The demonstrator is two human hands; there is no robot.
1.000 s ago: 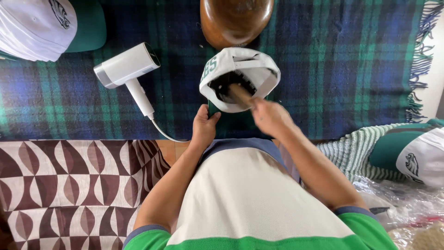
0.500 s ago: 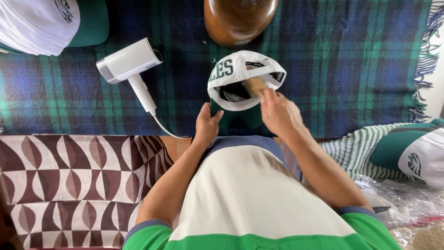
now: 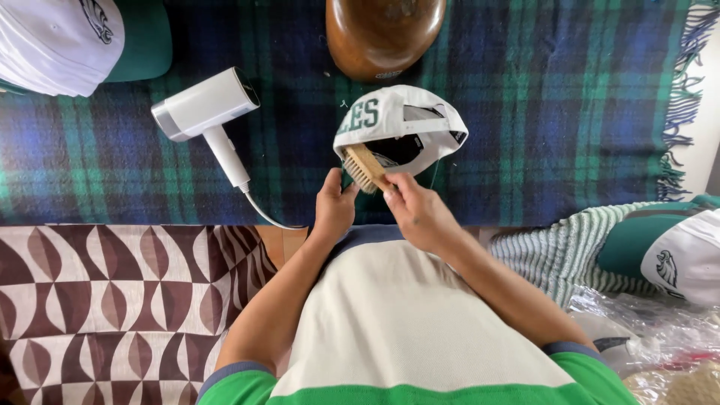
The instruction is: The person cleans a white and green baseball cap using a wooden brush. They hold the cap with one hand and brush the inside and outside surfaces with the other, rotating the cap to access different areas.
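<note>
Brushing step in hand, judged from the pose: right hand [image 3: 420, 214] is closed around the handle of a small wooden brush [image 3: 365, 168], bristle end laid against the rim of a white cap [image 3: 401, 127]. Cap lies on the plaid blanket [image 3: 555, 112], opening turned toward the person, dark inside visible, green lettering on the outer panel. Left hand [image 3: 334, 210] sits just beside the brush with fingers curled toward the cap's near edge; whether it pinches the fabric or only steadies it, cannot tell.

Around the work: white handheld steamer or dryer [image 3: 206, 112] lying on its side to the left, cord trailing off the blanket edge. Rounded wooden hat form [image 3: 382, 34] just beyond the cap. More white-and-green caps at upper left [image 3: 67, 41] and at right [image 3: 675, 255].

Next move, as a judgement: short strokes along the rim need the cap held still, so the left hand wants a firm hold on the brim side while the brush works.
</note>
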